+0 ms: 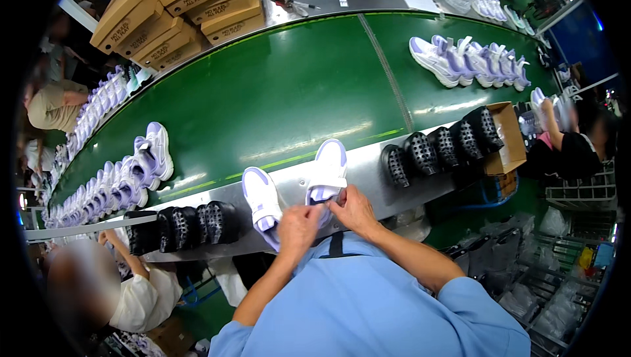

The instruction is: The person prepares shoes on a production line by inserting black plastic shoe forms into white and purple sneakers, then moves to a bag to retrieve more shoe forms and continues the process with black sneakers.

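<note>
Two white and lavender sneakers lie in front of me on the metal ledge, toes pointing away. Over the opening of the right-hand sneaker (328, 166), my left hand (298, 231) and my right hand (355, 212) meet with fingers closed. My right hand grips the edge of this sneaker beside its strap. The fingertips of my left hand are pinched together at the same opening; what they hold is too small to make out. The left-hand sneaker (261, 193) rests just left, its heel end partly behind my left hand.
A green conveyor belt (263, 101) runs beyond the ledge, with sneaker rows at left (128, 176) and right (467, 61). Black studded shoe-shaped forms (421, 153) line the ledge, near an open carton (505, 137). Stacked shoeboxes (190, 9) stand far left. Co-workers sit at both sides.
</note>
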Motion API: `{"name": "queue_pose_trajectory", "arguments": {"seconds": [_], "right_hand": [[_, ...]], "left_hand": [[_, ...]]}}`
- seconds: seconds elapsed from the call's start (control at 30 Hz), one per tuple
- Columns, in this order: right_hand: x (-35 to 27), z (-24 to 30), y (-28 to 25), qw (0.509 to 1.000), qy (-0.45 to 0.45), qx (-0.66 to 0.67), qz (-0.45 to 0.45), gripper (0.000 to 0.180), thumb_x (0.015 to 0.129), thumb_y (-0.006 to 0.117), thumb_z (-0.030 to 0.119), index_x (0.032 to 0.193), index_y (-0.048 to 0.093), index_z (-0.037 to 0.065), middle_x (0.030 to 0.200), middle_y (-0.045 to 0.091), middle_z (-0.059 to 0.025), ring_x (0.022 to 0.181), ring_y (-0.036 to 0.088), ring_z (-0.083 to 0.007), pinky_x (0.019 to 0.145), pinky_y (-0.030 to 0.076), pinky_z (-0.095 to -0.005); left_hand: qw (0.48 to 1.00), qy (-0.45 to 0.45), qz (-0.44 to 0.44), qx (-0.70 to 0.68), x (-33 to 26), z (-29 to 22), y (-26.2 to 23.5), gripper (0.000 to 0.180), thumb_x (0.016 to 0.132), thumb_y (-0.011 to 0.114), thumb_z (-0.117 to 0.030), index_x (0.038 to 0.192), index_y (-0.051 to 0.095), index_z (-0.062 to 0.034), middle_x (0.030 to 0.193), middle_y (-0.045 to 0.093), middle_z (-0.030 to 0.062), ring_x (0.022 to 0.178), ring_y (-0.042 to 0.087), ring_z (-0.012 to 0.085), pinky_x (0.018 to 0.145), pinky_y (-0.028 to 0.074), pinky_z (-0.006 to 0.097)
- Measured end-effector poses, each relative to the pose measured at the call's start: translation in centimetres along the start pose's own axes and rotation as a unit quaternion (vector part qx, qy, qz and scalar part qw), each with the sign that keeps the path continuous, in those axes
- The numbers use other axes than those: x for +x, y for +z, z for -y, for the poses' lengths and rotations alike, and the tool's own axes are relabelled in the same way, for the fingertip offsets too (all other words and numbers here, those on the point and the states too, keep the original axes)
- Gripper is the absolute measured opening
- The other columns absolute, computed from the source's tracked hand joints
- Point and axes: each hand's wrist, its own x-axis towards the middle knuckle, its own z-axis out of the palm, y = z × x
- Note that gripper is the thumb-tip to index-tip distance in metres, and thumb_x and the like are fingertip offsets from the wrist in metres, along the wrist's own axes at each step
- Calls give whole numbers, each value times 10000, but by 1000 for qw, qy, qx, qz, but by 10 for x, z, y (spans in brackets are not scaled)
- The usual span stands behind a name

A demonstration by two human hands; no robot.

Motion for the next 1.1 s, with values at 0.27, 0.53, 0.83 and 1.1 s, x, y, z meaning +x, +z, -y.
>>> {"name": "queue_pose_trajectory", "arguments": {"seconds": [0.27,0.53,0.83,1.1], "right_hand": [[18,-21,55,994,-71,71,-33,442,928,673,352,982,624,-84,905,678,-340,865,677,-513,722,526,-529],[21,-25,31,992,-121,44,6,353,874,658,263,972,611,-74,906,668,-338,862,656,-529,787,514,-580],[17,-20,30,990,-144,0,6,353,934,657,272,948,599,-76,934,679,-333,881,678,-511,776,536,-561],[19,-26,38,987,-159,23,3,356,938,643,268,992,602,-82,924,677,-333,873,677,-505,768,535,-560]], "left_hand": [[987,10,-138,79,13,-5,39,472,896,747,-405,803,725,58,715,688,233,642,661,368,633,496,460],[972,-161,-158,-60,6,3,39,275,845,786,-213,786,713,45,770,685,200,718,647,364,691,501,469],[979,-50,-196,-27,-2,-14,55,269,846,785,-209,751,673,16,761,656,169,827,596,361,744,479,482],[979,-106,-174,-9,2,-16,58,330,849,788,-276,781,718,40,751,673,193,791,583,373,762,469,490]]}}
